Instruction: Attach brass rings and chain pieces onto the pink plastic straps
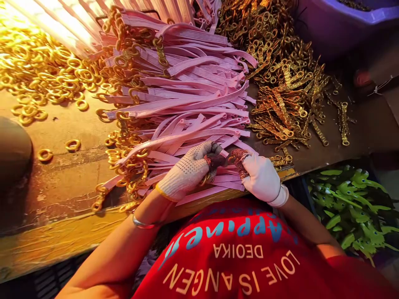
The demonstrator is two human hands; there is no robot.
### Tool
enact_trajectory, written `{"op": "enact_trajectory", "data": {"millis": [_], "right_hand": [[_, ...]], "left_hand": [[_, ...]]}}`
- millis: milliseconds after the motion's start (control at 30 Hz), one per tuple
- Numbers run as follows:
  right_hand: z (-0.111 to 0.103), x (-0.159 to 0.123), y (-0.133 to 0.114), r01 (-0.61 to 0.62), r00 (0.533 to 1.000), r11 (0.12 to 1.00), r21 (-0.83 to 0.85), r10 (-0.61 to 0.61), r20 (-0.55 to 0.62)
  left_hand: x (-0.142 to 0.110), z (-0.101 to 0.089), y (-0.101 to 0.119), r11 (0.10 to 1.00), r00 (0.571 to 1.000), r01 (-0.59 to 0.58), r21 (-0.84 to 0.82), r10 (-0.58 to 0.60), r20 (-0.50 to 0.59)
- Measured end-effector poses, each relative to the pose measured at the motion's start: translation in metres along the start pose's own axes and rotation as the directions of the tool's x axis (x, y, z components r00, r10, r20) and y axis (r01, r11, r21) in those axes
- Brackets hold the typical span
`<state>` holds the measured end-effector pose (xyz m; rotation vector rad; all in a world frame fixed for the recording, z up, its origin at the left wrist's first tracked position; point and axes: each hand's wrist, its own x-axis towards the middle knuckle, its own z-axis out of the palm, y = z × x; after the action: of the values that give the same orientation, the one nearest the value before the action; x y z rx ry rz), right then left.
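My left hand, in a dotted work glove with dark fingertips, is closed on a pink strap, whose end pokes out between thumb and finger. Just to its right, my right hand wears a white glove with brown fingertips. Its fingers are pinched together, and a small gold-coloured piece shows at their tips, mostly hidden. Both hands are close together over the near edge of a heap of pink straps. Gold rings and links hang from the straps' left ends.
Loose gold rings lie at the left, with a rounded dark object nearby. Gold chain-like pieces are piled at the right. A purple tub stands behind them. Green shapes fill the space below the table's right side.
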<state>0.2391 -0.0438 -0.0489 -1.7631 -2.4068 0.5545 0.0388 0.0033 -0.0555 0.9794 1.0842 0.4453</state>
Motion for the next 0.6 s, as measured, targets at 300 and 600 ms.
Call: {"op": "enact_trajectory", "data": {"millis": [300,600], "right_hand": [[0.0053,0.0068,-0.0118,-0.015,0.993,0.949,-0.314,0.051,0.106],[0.0064,0.0108,-0.0081,0.027,0.999,0.968,-0.248,-0.015,0.051]], "left_hand": [[-0.0028,0.0052,0.0019,0.885,0.972,-0.179,0.429,0.227,-0.064],[-0.0020,0.0080,0.0019,0.922,0.989,-0.112,0.371,0.138,-0.044]]}}
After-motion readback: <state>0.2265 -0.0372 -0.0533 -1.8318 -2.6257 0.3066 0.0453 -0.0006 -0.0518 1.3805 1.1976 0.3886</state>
